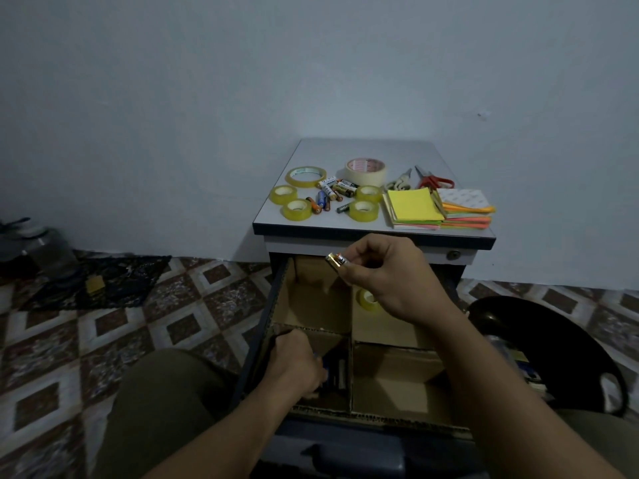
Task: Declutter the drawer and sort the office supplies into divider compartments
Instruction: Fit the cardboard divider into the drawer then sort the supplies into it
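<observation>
The open drawer holds a cardboard divider with several compartments. My right hand hovers over the far compartments and pinches a gold and black battery. My left hand reaches into the near left compartment, where batteries lie; its fingers are hidden. A roll of clear tape sits in the far right compartment. On the cabinet top lie loose batteries, tape rolls, a wide masking tape roll, scissors and sticky note stacks.
A black stool stands to the right of the drawer. A dark mat with a small yellow block lies on the tiled floor at left. My knee is just left of the drawer.
</observation>
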`<move>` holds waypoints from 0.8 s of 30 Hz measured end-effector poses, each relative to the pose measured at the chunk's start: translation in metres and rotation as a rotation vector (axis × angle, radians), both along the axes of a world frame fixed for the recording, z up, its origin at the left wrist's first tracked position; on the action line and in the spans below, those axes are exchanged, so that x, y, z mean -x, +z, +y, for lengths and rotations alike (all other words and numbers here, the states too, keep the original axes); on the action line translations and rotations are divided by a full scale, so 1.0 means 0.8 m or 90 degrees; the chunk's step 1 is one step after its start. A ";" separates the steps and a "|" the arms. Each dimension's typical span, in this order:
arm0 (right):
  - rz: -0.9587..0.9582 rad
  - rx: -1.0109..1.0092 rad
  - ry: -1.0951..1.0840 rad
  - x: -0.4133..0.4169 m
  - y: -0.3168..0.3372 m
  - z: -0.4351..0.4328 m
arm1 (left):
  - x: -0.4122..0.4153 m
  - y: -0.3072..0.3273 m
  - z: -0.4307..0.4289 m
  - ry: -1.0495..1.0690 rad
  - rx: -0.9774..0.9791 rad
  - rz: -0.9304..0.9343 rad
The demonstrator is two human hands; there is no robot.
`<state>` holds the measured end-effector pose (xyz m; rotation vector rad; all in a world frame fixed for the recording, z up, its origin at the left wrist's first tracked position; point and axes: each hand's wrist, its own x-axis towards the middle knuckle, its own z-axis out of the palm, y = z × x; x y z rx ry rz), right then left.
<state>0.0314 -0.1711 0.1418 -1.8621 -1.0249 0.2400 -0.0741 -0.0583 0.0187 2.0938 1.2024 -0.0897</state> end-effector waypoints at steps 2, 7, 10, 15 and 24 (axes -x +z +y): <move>-0.001 0.003 -0.002 0.002 -0.002 -0.002 | 0.001 0.001 0.001 -0.026 -0.031 0.028; -0.006 0.017 -0.007 0.001 -0.009 -0.015 | 0.014 0.014 0.008 -0.135 -0.042 0.063; 0.014 0.023 -0.015 0.002 -0.015 -0.023 | 0.032 0.038 0.016 -0.181 -0.032 0.007; 0.029 0.050 -0.025 0.011 -0.031 -0.023 | 0.062 0.086 0.041 -0.112 -0.102 -0.194; 0.092 0.193 0.076 0.065 -0.081 0.011 | 0.059 0.076 0.104 -0.049 -0.131 -0.294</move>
